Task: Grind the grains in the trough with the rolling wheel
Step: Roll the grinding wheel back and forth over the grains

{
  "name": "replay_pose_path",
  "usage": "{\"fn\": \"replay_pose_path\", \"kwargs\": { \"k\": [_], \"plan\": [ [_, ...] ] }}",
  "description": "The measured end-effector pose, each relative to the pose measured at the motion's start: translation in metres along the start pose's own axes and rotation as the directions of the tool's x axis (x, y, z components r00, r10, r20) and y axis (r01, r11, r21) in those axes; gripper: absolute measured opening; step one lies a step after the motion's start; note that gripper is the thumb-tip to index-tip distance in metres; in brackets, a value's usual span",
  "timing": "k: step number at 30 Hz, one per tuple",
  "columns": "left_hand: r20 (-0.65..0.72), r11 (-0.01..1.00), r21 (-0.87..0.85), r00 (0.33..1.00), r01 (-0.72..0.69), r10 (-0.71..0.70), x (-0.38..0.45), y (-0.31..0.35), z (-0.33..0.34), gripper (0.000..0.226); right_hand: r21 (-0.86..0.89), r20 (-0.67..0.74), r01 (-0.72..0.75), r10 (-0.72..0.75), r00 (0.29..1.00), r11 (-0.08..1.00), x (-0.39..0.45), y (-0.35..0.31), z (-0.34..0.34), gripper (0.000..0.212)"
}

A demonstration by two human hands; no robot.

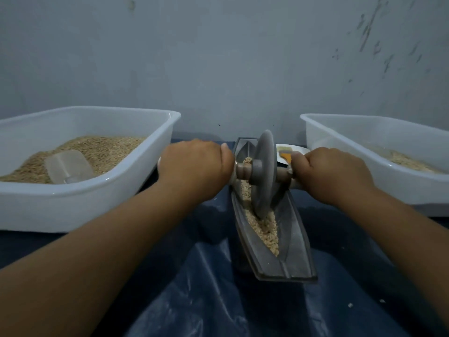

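Note:
A grey boat-shaped trough (295,246) lies lengthwise in the middle, with tan grains (266,228) along its groove. The grey rolling wheel (263,173) stands upright in the groove near the trough's middle, its edge down in the grains. A wooden axle runs through the wheel's hub. My left hand (194,169) grips the axle's left end and my right hand (332,172) grips its right end, both with fingers curled round the handle.
A white tub (80,198) on the left holds whole grains and a clear scoop (68,166). Another white tub (340,142) on the right holds a thin layer of grain. A small plate with a brush (288,154) sits behind the wheel. Dark blue plastic sheet (218,300) covers the surface.

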State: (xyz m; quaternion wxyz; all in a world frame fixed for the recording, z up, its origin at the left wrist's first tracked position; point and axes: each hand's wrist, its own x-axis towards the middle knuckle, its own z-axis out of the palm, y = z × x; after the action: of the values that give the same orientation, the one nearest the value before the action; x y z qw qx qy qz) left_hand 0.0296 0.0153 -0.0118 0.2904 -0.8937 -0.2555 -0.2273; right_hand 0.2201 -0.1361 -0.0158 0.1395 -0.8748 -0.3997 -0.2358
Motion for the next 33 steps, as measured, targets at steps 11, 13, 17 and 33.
{"fn": "replay_pose_path", "kwargs": {
  "k": [11, 13, 17, 33],
  "plan": [
    [-0.020, 0.989, 0.011, 0.989, -0.149, 0.149, 0.006, 0.001, 0.000, 0.037, 0.039, 0.077, -0.033, 0.030, 0.997, 0.999, -0.010, 0.000, -0.004, 0.052],
    [-0.049, 0.994, -0.078, 0.996, -0.074, 0.071, -0.009, 0.002, -0.005, 0.059, 0.027, 0.080, -0.011, 0.008, 0.997, 1.000, -0.017, 0.002, -0.010, 0.056],
    [0.040, 0.989, 0.113, 0.995, -0.097, 0.093, -0.008, 0.002, 0.007, 0.036, -0.019, 0.063, 0.001, 0.000, 0.998, 1.000, 0.007, -0.011, -0.012, 0.053],
    [0.070, 0.974, 0.119, 0.980, -0.192, 0.185, 0.011, -0.005, -0.004, 0.045, 0.155, 0.254, -0.067, 0.026, 0.967, 0.986, 0.003, -0.002, -0.012, 0.056]
  ]
}}
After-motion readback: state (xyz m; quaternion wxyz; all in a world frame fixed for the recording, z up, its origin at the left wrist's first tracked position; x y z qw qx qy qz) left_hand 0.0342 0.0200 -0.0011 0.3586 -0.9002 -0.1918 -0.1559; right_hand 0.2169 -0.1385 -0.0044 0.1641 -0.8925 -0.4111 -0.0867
